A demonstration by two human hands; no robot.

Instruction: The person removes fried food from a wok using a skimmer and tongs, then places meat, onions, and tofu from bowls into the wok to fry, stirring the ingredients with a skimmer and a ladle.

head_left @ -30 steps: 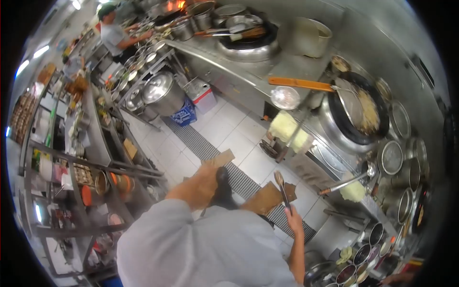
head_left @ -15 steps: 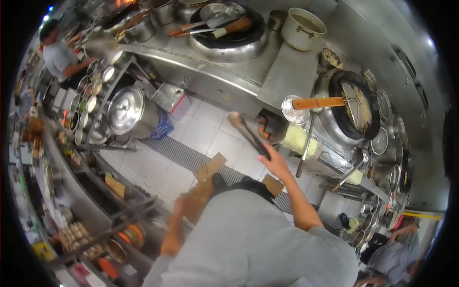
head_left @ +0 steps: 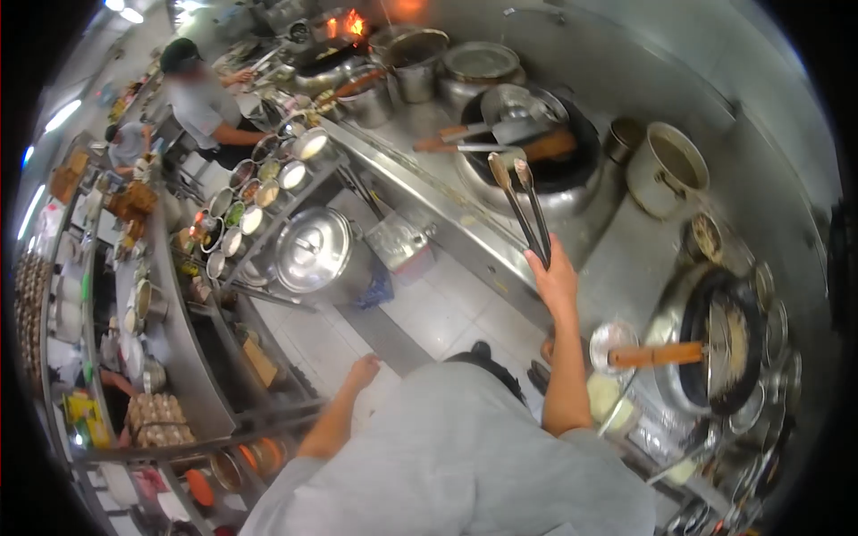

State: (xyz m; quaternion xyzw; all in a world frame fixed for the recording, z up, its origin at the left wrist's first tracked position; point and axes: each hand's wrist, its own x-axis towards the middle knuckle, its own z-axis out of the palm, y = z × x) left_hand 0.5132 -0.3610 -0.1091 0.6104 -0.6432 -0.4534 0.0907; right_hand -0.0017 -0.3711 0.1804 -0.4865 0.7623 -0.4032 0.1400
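Note:
My right hand [head_left: 558, 279] is closed around the black handles of a pair of metal tongs [head_left: 519, 211]. The tongs point up and away from me, their tips apart with a little pale stuff on them. Just beyond those tips is a large black wok [head_left: 572, 170] on the range, with ladles, a spatula and a wooden-handled brush lying in it. My left hand [head_left: 361, 369] hangs low over the floor at my side, fingers curled in, and I see nothing in it.
A lidded steel pot [head_left: 313, 250] stands on the floor ahead. At right, a wooden-handled strainer [head_left: 657, 355] rests across another wok beside a deep pot [head_left: 668, 170]. A co-worker [head_left: 201, 103] works at the far left near flames. Egg trays [head_left: 159, 420] sit on the left counter.
My right hand has lifted the tongs from over the floor up towards the range. The view has swung left, and the brown cardboard near my left hand is out of sight.

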